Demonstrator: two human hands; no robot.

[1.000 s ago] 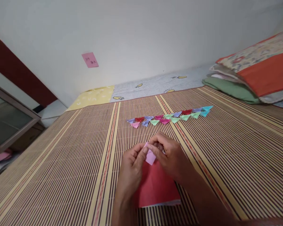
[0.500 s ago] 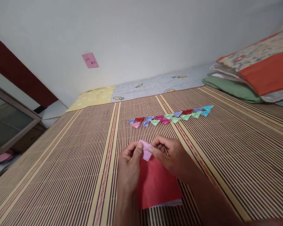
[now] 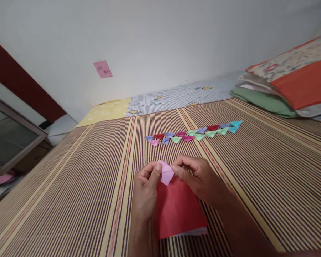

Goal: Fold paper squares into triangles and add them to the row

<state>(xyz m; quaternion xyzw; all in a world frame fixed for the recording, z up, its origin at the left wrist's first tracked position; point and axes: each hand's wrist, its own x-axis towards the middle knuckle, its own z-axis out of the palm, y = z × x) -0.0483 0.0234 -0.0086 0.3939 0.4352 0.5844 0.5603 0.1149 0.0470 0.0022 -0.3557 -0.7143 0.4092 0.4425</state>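
A small folded piece of pink paper (image 3: 166, 174) is held up between both hands, a crease running across it. My left hand (image 3: 147, 184) pinches its left corner between thumb and fingers. At the right corner, the thumb and forefinger of my right hand (image 3: 194, 175) are closed on the paper's edge. Just below lies a red sheet (image 3: 180, 210) with other paper under its near edge, on the striped bamboo mat (image 3: 96, 185). Beyond the hands, two rows of small folded paper triangles (image 3: 187, 138) in several colours stretch across the mat.
Pillows and folded bedding (image 3: 296, 82) are stacked at the far right. A pink note (image 3: 103, 69) is stuck on the white wall (image 3: 160, 39). Patterned cloth (image 3: 171, 98) runs along the wall. At left stands a cabinet with a glass door (image 3: 10, 132).
My right thumb has slid from the face of the pink paper out to its right corner, so more of the paper shows. The left hand has hardly moved.
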